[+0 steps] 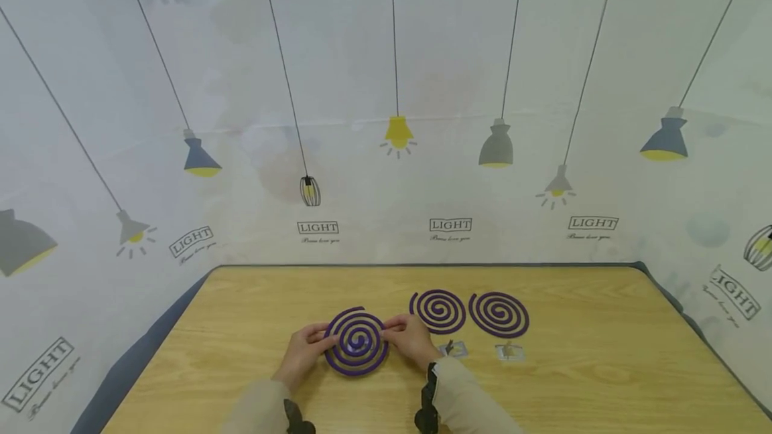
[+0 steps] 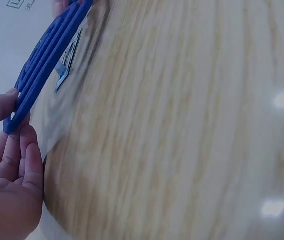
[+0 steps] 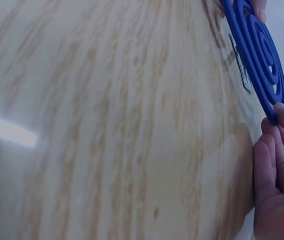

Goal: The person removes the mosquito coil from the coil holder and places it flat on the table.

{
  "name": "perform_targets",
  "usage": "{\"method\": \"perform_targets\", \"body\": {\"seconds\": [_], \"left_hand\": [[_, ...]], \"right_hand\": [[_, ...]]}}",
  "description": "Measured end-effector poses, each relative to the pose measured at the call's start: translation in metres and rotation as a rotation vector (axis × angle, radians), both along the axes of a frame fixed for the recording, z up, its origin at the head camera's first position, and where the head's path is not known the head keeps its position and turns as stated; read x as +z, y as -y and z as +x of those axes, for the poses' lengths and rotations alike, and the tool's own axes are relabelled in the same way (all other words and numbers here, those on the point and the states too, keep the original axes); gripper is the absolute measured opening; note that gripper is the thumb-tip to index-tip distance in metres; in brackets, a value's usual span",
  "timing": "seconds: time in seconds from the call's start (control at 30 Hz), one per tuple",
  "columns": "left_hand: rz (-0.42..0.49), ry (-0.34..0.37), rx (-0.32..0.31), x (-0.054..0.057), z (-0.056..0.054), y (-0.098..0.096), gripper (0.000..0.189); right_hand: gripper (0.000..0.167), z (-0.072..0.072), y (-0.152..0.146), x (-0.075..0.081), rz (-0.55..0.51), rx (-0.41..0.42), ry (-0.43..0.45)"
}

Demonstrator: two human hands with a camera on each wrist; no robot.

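A spiral mosquito coil, purple in the head view and blue in the wrist views, is held flat just above the tabletop. My left hand pinches its left rim between thumb and fingers. On the opposite rim my right hand pinches the coil the same way. Under the coil lies a small metal coil stand, partly hidden by it; a bent tab rises toward the coil, and whether they touch I cannot tell. The right wrist view shows the stand's edge below the coil.
Two more purple coils, one beside my right hand and one farther right, lie on the wooden table. In front of them are two metal stands, left and right. A lamp-printed wall covering encloses the table's back and sides.
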State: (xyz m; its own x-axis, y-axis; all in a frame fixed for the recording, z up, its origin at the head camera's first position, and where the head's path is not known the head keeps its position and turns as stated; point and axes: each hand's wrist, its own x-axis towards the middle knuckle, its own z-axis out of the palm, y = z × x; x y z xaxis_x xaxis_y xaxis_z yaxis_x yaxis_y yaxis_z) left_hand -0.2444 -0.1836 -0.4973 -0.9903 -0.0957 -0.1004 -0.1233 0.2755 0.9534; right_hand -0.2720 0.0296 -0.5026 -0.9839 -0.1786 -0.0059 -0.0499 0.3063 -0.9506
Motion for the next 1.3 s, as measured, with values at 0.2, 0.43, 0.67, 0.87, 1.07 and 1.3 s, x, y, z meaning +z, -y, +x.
{"method": "perform_targets", "body": {"seconds": [0.2,0.43,0.67,0.87,1.07,1.3], "left_hand": [[0.036,-0.022,0.028,0.003,0.001,-0.004,0.039],[0.024,-0.012,0.033,0.002,0.0,-0.006,0.039],[0.004,-0.006,0.037,0.002,-0.001,-0.005,0.041],[0.016,-0.002,0.047,0.0,-0.002,-0.005,0.041],[0.023,0.005,0.049,-0.001,-0.001,-0.003,0.042],[0.007,0.012,0.019,0.001,0.001,-0.002,0.041]], "right_hand": [[0.013,-0.002,-0.001,0.001,0.002,-0.002,0.003],[0.013,-0.003,-0.001,0.0,0.026,-0.012,0.016],[0.014,-0.003,-0.002,0.003,0.032,-0.006,0.039],[0.013,-0.002,-0.003,0.004,0.055,0.01,0.01],[0.013,-0.001,-0.006,0.003,0.083,0.031,-0.022],[0.013,0.003,-0.01,0.006,0.12,0.066,-0.069]]}}
